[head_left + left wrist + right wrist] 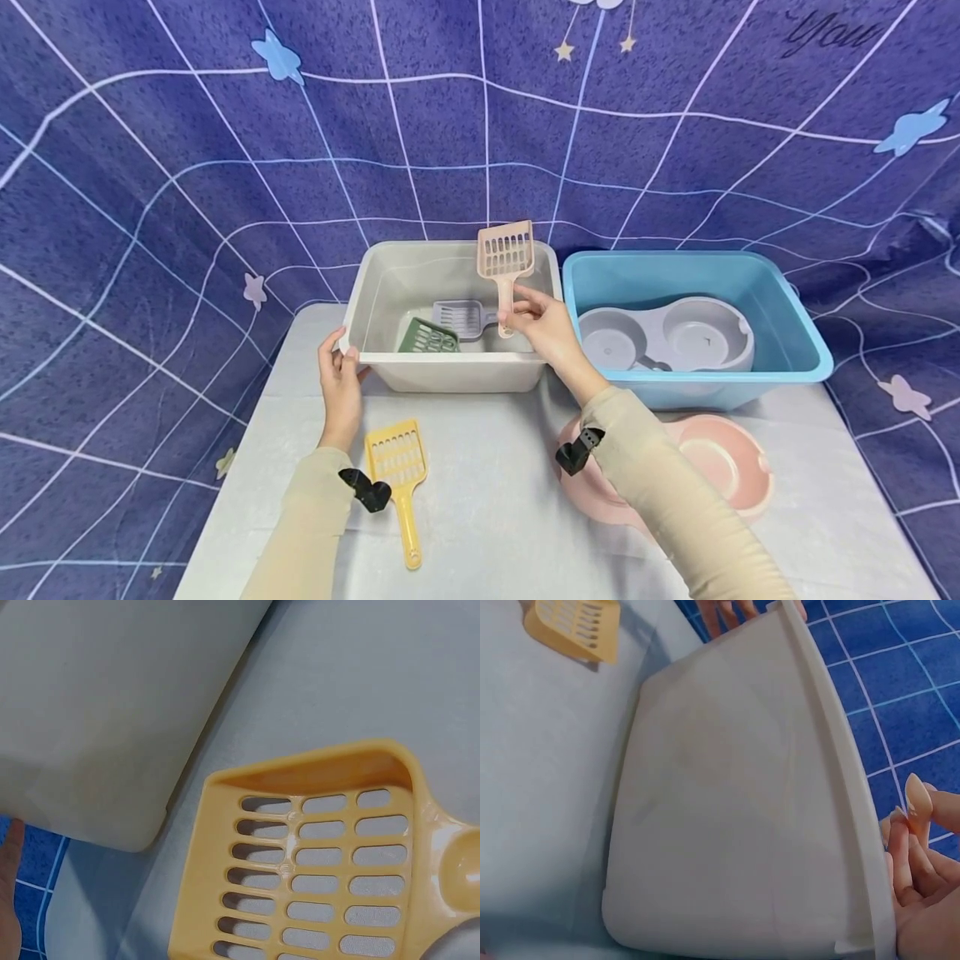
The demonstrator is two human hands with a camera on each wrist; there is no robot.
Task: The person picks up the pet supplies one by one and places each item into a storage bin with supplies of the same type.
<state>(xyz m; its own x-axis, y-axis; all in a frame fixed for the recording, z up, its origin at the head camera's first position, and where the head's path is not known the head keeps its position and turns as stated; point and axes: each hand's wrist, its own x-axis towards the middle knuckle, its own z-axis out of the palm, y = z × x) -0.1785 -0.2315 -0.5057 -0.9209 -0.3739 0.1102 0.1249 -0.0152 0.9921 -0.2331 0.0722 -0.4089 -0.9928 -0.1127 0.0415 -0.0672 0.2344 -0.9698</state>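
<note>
My right hand [542,327] pinches the handle of a peach litter scoop [506,252], held up over the right part of a light grey litter box [450,372]. In the right wrist view the end of the peach handle [918,799] shows between thumb and fingers, beside the box's rim. My left hand [341,387] grips the litter box at its front left corner, thumb on the rim. Inside the box lie a green scoop [428,336] and a grey-purple scoop [460,320]. On the table in front, a yellow scoop [406,492] lies near the left forearm.
A blue litter box [701,385] stands to the right, with a grey double pet bowl [655,321] and a small grey scoop inside. A pink double bowl [757,475] sits on the table under the right forearm. A blue patterned curtain [450,125] hangs behind.
</note>
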